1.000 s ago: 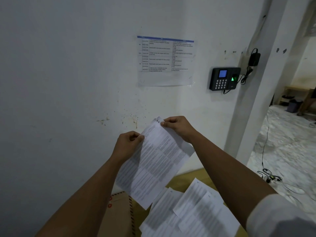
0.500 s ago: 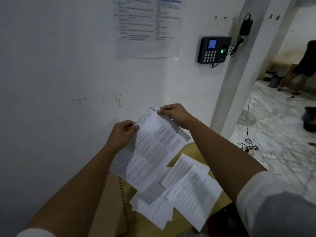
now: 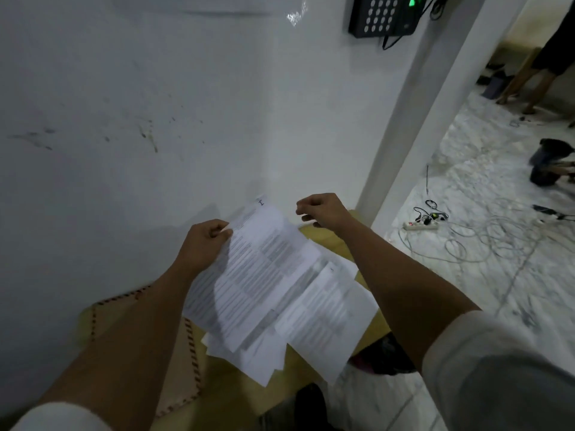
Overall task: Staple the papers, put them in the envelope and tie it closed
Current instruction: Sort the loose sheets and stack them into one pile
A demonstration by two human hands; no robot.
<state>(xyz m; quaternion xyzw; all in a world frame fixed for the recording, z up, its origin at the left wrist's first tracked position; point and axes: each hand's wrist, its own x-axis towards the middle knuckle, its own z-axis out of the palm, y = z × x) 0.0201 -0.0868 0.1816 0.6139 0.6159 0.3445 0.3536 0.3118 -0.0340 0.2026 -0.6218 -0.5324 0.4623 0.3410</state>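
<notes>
White wall (image 3: 155,88) fills most of the view, scuffed and stained at mid-height. Marble-pattern floor (image 3: 466,275) to the right, strewn with grey cables (image 3: 485,241) and a white power strip (image 3: 420,226); a person's legs (image 3: 529,82) stand at far right. Yellowish table (image 3: 236,396) sits against the wall, low in frame. On it, at left, a brown envelope (image 3: 124,318) with a red-and-dark striped border — lying flat, partly hidden by the left forearm. Loose printed papers (image 3: 323,325) lie overlapping on the table just right of the envelope, one sheet reaching toward the table's right edge. Above them a printed sheet (image 3: 264,269) hangs tilted and bowed, its lower corner over the loose pile, a handwritten mark at its top corner. Left hand (image 3: 205,244) grips this sheet at its upper left edge, fingers closed on the paper. Right hand (image 3: 323,209) is beside the sheet's top corner but apart from it — fingers loosely curled, holding nothing visible. Black keypad unit (image 3: 385,14) mounted on the wall at top, green light lit.
</notes>
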